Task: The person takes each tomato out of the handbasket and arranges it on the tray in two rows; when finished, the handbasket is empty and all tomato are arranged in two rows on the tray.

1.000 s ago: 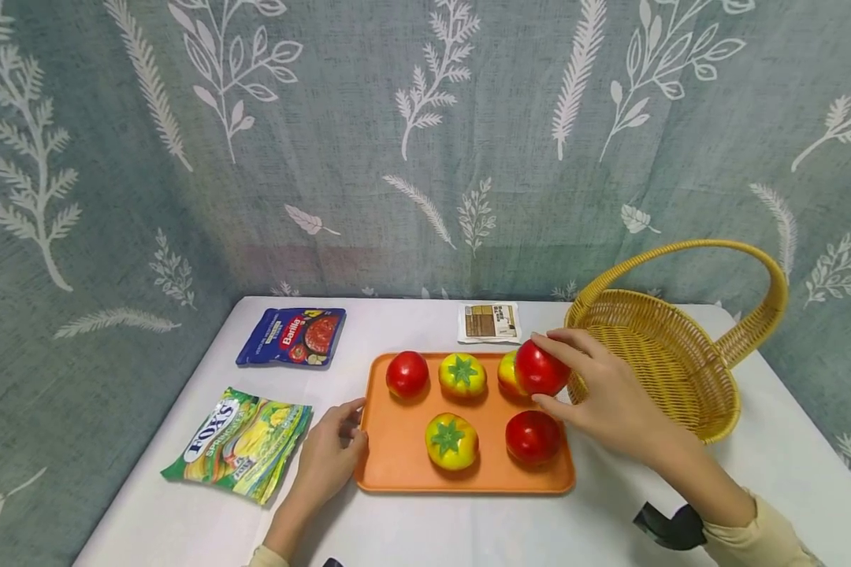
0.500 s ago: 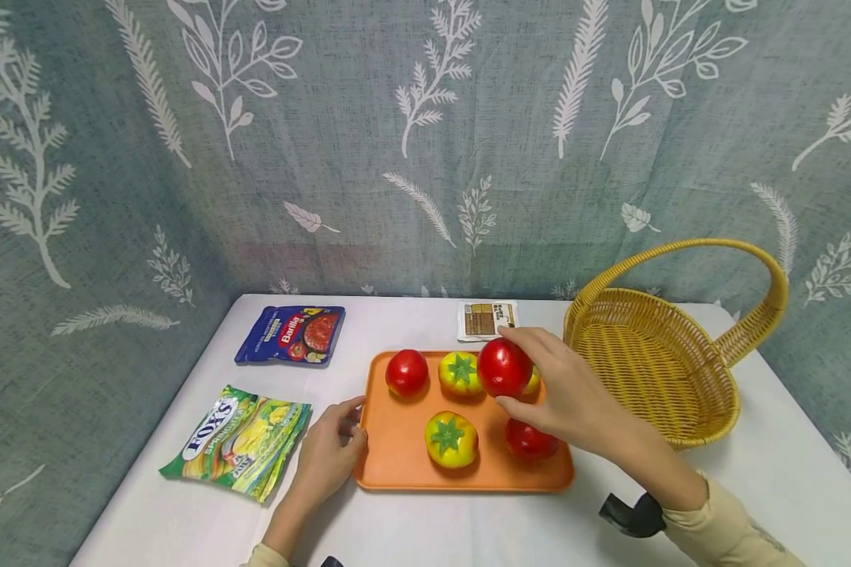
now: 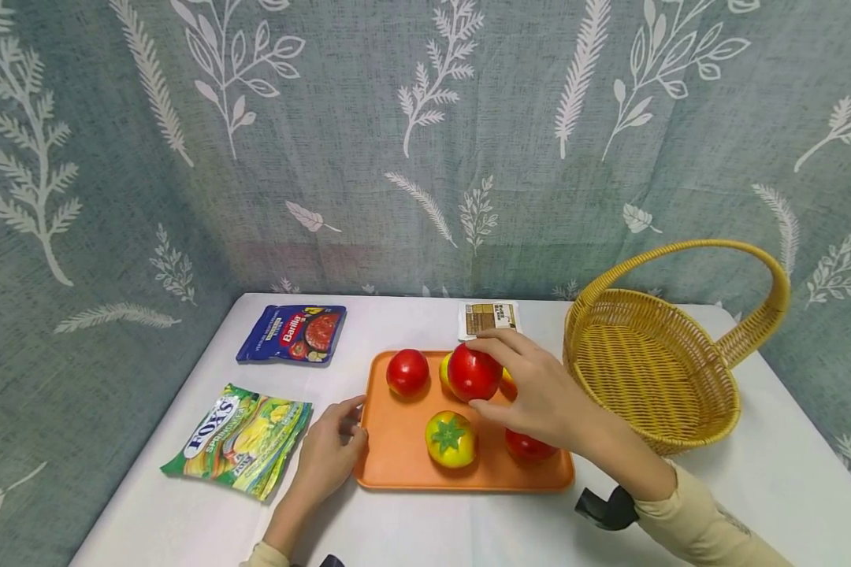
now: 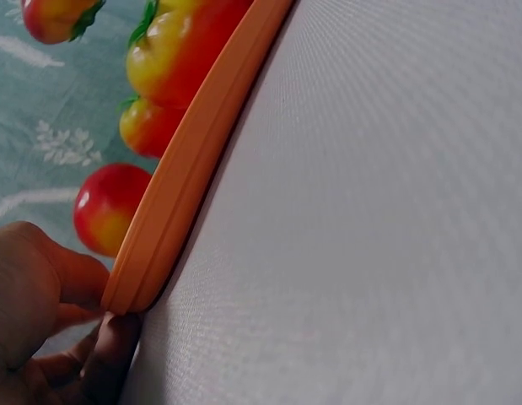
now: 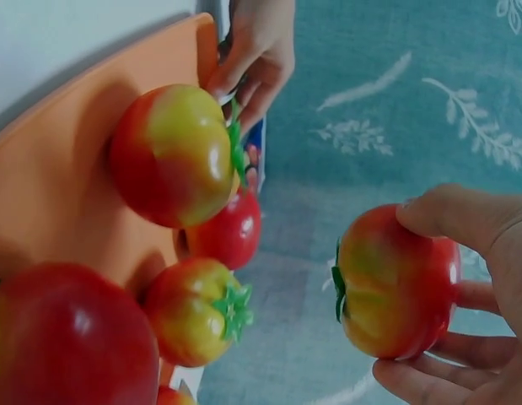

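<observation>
My right hand (image 3: 539, 386) holds a red and yellow tomato (image 3: 473, 372) above the back of the orange tray (image 3: 397, 461). In the right wrist view, thumb and fingers grip this tomato (image 5: 391, 283) from the side, its green leaf cap facing away from the palm. My left hand (image 3: 328, 445) grips the tray's left edge, fingers and thumb at the rim (image 4: 172, 186). On the tray lie a red tomato (image 3: 407, 372) at back left, a yellow one with a green cap (image 3: 451, 439) in front, and a red one (image 3: 527, 447) at front right. Tomatoes behind the held one are partly hidden.
A yellow wicker basket (image 3: 645, 378) with a tall handle stands right of the tray. A blue Barilla pouch (image 3: 292, 334) and a green Fox's bag (image 3: 241, 441) lie to the left. Behind the tray is a small brown and white packet (image 3: 488, 316).
My right hand has moved left across the tray with the tomato, from near the basket to over the back middle. My left hand has stayed at the tray's edge.
</observation>
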### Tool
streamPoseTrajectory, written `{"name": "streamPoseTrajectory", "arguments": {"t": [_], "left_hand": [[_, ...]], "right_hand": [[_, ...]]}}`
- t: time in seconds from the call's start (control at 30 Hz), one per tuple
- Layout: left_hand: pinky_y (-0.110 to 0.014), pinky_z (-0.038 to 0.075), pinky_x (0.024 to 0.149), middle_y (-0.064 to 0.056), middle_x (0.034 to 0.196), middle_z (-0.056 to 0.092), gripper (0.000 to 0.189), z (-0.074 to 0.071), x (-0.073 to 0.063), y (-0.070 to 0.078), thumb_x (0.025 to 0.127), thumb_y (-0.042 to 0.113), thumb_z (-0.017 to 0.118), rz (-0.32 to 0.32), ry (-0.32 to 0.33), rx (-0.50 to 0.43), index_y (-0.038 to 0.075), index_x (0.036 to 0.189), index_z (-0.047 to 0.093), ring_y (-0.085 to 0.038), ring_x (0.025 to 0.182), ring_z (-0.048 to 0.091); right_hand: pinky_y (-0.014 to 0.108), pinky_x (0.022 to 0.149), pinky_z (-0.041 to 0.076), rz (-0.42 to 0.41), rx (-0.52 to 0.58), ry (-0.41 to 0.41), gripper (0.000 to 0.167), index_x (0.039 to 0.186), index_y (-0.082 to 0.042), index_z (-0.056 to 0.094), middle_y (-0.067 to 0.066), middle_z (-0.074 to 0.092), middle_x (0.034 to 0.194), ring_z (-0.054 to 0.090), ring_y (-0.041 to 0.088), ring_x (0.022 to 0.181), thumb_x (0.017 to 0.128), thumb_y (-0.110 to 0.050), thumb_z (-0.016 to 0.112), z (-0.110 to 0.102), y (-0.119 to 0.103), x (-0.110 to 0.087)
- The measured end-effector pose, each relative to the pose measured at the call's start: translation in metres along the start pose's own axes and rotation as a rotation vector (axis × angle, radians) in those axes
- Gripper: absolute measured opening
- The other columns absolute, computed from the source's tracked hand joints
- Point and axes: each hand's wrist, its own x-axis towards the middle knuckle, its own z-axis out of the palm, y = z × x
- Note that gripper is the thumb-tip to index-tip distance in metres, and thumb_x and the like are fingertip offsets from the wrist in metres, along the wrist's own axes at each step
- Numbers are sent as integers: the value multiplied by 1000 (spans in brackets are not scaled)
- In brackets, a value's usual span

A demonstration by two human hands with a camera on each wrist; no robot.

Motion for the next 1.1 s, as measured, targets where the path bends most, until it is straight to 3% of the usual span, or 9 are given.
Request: {"name": "streamPoseTrajectory", "arguments": {"t": [0.3,0.57,0.87,1.1], "left_hand": [[-33,55,78,-6,106,64,50,0,0,0,83,0,63,10,12,1,4,133,62,-15,87,60],[-33,55,78,-6,106,64,50,0,-1,0,84,-1,64,3,4,-3,4,133,62,-16,87,60],[-35,55,80,-6,106,64,50,0,-2,2,84,0,64,-2,-2,7,5,133,62,-16,87,60],[-34,55,81,-6,106,64,50,0,0,2,84,1,65,-3,-7,0,6,134,62,-15,86,59]], "right_hand": [[39,89,55,-72,23,-5,62,133,-13,62,7,56,133,57,23,116,77,-29,84,15,-12,13],[31,85,55,-118,37,-71,60,134,-14,62,7,56,132,58,20,112,79,-26,82,33,-24,21],[35,89,54,-83,15,-172,61,136,-16,61,5,55,137,53,21,121,81,-33,81,47,-34,26],[36,90,54,-59,6,-248,60,137,-16,59,3,54,136,53,21,120,83,-34,77,58,-41,32]]}}
